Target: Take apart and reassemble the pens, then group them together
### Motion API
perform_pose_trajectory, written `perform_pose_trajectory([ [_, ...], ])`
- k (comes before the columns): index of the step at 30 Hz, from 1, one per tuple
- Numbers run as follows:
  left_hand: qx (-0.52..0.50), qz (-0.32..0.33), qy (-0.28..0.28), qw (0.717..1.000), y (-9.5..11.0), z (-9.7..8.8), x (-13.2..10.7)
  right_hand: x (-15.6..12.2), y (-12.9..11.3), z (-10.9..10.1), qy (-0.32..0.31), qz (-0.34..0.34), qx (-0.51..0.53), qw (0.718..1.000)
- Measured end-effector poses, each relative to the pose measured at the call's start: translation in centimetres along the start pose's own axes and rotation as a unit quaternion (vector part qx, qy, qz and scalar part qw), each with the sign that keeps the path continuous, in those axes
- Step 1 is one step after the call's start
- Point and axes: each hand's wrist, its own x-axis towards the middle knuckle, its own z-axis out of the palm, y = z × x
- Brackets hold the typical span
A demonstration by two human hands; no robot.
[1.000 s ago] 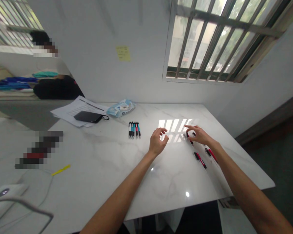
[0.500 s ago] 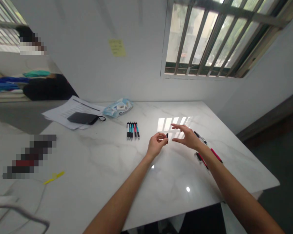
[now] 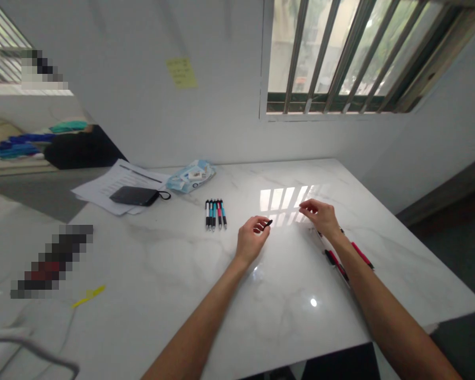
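Observation:
My left hand (image 3: 252,238) is closed over the marble-patterned table. Between its thumb and fingers sits a small black piece (image 3: 268,224), which looks like a pen part. My right hand (image 3: 320,215) hovers to the right, thumb and fingertips pinched together; whatever they hold, if anything, is too small to make out. Below the right wrist lie a red and black pen piece (image 3: 335,264) and a red barrel (image 3: 362,255). Other dark pen parts there are partly covered by the wrist. Left of my left hand, several pens (image 3: 214,215) lie side by side in a row.
Behind the pens lies a blue and white soft pack (image 3: 191,176). A black phone-like case (image 3: 133,196) with a strap rests on printed papers (image 3: 98,186). A yellow tag (image 3: 89,296) on a cable lies at the left. A barred window (image 3: 332,58) is in the wall.
My right hand has moved right, away from my left hand, and its spread fingers have come together. The black piece in my left hand has tilted from upright to slanting.

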Motion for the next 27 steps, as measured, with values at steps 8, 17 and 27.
perform_pose_trajectory([
  [8, 0.068, 0.077, -0.026, 0.994, 0.8, 0.6, -0.6, -2.2, -3.7, 2.0, -0.113, 0.031, 0.338, 0.934],
  [17, 0.086, 0.092, -0.036, 0.991, 0.7, 0.9, -0.7, -2.9, -4.4, 2.3, -0.167, 0.028, 0.336, 0.926],
  [27, 0.087, 0.107, -0.057, 0.989, 1.0, 0.9, -0.9, -2.9, -4.6, 2.0, -0.151, -0.003, 0.25, 0.956],
])
